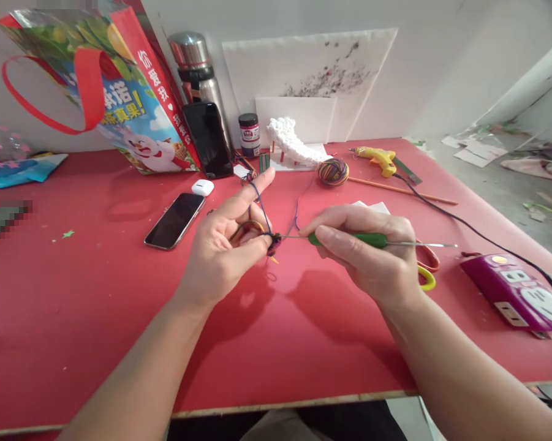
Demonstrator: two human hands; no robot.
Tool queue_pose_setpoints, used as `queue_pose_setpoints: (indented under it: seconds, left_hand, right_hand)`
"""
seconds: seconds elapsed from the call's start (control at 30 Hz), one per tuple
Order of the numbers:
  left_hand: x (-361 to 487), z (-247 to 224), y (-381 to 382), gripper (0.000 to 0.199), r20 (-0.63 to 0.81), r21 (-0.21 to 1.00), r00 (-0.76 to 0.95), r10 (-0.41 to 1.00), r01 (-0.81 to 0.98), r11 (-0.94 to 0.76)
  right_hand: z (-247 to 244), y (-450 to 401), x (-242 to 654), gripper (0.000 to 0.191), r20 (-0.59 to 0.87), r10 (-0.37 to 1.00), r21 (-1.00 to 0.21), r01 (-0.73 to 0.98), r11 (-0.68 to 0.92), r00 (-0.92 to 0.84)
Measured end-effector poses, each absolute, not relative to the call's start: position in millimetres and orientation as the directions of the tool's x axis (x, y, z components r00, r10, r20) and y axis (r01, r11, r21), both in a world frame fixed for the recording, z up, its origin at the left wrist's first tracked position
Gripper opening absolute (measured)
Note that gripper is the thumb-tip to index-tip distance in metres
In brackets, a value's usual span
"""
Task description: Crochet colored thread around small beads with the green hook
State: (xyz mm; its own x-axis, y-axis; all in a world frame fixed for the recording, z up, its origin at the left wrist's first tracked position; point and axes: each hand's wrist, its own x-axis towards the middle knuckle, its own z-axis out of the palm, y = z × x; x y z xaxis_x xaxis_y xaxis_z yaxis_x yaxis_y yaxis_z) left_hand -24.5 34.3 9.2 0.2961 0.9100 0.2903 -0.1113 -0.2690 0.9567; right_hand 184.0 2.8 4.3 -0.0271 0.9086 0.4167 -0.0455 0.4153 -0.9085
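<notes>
Crochet piece (274, 244), small & dark, is at my L hand's (230, 239) thumb tip, just above the red table (303, 355), approx. mid-view. L thumb's pressed on it w/ a finger behind, index raised apart w/ blue yarn (262, 208) running from it down to the piece; a yellowish strand loops by my curled fingers. R hand (372, 251) has thumb & index clamped on the green handle of the hook (372, 239), other fingers tucked under, can't tell exactly how. Hook's thin metal end reaches L to the piece; other metal end sticks out R, past my knuckles. Yarn ball (333, 172), multicol., sits farther back, thin strand trailing twd my hands. Scissors (426, 278) lie partly hidden beside R hand, purple power strip (514, 294) farther R. Yellow glue gun (379, 160) is back R, near a thin stick (404, 191). On L: flat phone (174, 222), white earbud case (203, 187) next to its top end. Behind: upright phone (207, 138), flask (190, 52), bag (156, 122), dark-lidded jar (249, 135).
</notes>
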Motion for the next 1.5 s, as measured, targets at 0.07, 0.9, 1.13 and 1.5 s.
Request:
queue_pose_setpoints:
  seconds: [0.07, 0.9, 1.13, 1.5]
  left_hand:
    - [-25, 9, 35, 0.058, 0.246, 0.967, 0.331, 0.911, -0.148, -0.208]
    - [-18, 9, 34, 0.061, 0.19, 0.951, 0.359, 0.914, -0.297, -0.081]
    - [-17, 0, 33, 0.058, 0.217, 0.95, 0.337, 0.916, -0.289, -0.119]
    - [-14, 2, 28, 0.048, 0.256, 0.947, 0.237, 0.937, -0.258, -0.194]
  right_hand:
    - [5, 4, 186, 0.011, 0.293, 0.955, -0.944, -0.172, 0.282, -0.041]
    - [3, 13, 178, 0.013, 0.126, 0.984, -0.876, -0.48, 0.049, -0.129]
    - [-3, 7, 172, 0.015, 0.22, 0.963, -0.868, -0.482, 0.12, -0.156]
    - [0, 10, 171, 0.019, 0.208, 0.978, -0.88, -0.442, 0.172, -0.035]
